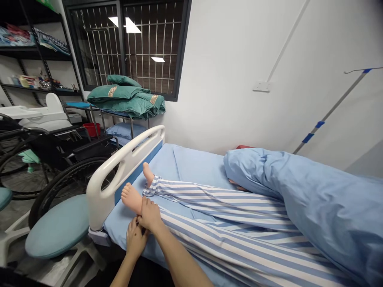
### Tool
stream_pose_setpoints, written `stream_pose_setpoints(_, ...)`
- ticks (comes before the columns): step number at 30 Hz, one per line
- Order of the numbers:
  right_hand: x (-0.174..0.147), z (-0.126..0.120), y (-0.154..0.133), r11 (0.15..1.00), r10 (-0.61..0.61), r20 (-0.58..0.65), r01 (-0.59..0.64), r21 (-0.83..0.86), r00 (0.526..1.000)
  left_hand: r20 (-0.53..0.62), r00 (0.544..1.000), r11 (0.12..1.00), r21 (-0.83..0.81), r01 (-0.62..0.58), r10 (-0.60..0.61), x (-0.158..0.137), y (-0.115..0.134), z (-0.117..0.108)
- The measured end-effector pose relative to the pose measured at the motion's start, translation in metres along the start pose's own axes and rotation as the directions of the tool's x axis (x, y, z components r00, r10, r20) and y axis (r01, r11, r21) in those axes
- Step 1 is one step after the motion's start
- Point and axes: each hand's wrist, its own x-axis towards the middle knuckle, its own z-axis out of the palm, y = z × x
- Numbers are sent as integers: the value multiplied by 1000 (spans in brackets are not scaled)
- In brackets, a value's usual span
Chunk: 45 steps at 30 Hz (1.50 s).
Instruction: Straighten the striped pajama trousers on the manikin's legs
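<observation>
A manikin's legs in blue-and-white striped trousers (221, 239) lie on the bed, bare feet toward the footboard. My right hand (150, 215) is closed over the near ankle, on the hem of the trouser leg, just behind the near foot (131, 198). Below it, at the near side of the same ankle, my left hand (137, 238) has its fingers curled in against the hem; the fingertips are partly hidden. The far foot (147, 173) sticks out of a bunched cuff (152, 186). Both hands are close together, touching or nearly so.
A white footboard (100, 179) rises left of the feet. The light blue quilt (323, 199) is folded back at right. Beyond the footboard stand a wheelchair (74, 159), a round stool (60, 225) and a rack with green bedding (128, 97). An IV pole (332, 107) leans at right.
</observation>
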Motion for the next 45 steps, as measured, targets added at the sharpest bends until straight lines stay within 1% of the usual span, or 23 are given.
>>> stream_pose_setpoints(2,1,-4,-1,1000,7,36,-8,15,999,36,999,1000,0,14,-14,3,-2,-3)
stream_pose_setpoints(3,1,-6,-2,1000,7,60,-8,24,998,48,999,1000,-3,2,-2,4,-4,-3)
stream_pose_setpoints(5,0,-12,-1,999,1,110,-6,40,994,55,997,999,-8,-44,45,5,-9,-4)
stream_pose_setpoints(7,-3,-20,3,999,-13,125,8,46,992,36,995,996,-12,-90,91,5,-14,-3)
stream_pose_setpoints(12,-22,-41,29,999,-47,122,46,6,991,-19,987,987,-20,-158,158,2,-19,1)
stream_pose_setpoints(16,-41,-60,54,999,-39,175,42,-17,984,-63,985,987,-10,-159,158,-1,-18,2)
stream_pose_setpoints(20,-53,-75,66,999,-27,194,31,-20,981,-52,988,989,-27,-148,147,-3,-16,1)
stream_pose_setpoints(22,-58,-76,69,999,-27,195,31,-16,980,-28,992,991,-48,-123,122,-6,-15,-1)
stream_pose_setpoints(25,-65,-67,72,999,-14,208,24,-42,978,39,995,994,-71,-84,87,-15,-11,-7)
stream_pose_setpoints(29,-72,-54,74,989,9,153,13,-145,988,135,990,996,-78,-37,48,-32,-9,-17)
stream_pose_setpoints(32,-73,-50,74,988,15,141,7,-154,990,166,985,995,-92,-28,43,-41,-7,-26)
stream_pose_setpoints(34,-74,-51,74,988,15,132,6,-154,991,135,991,997,-74,1,9,-41,-3,-35)
stream_pose_setpoints(37,-75,-51,73,987,18,115,1,-159,993,-9,1000,999,-32,10,-10,-33,12,-52)
stream_pose_setpoints(38,-75,-51,73,987,17,110,1,-160,994,-63,998,1000,-22,-11,10,-28,18,-59)
stream_pose_setpoints(40,-76,-51,73,987,16,106,2,-161,994,-134,988,997,-9,-75,73,-17,30,-74)
stream_pose_setpoints(43,-76,-52,73,987,10,106,7,-159,994,-183,969,986,18,-165,165,3,44,-95)
stream_pose_setpoints(45,-76,-51,74,988,5,102,11,-155,995,-190,957,975,49,-216,221,17,49,-103)
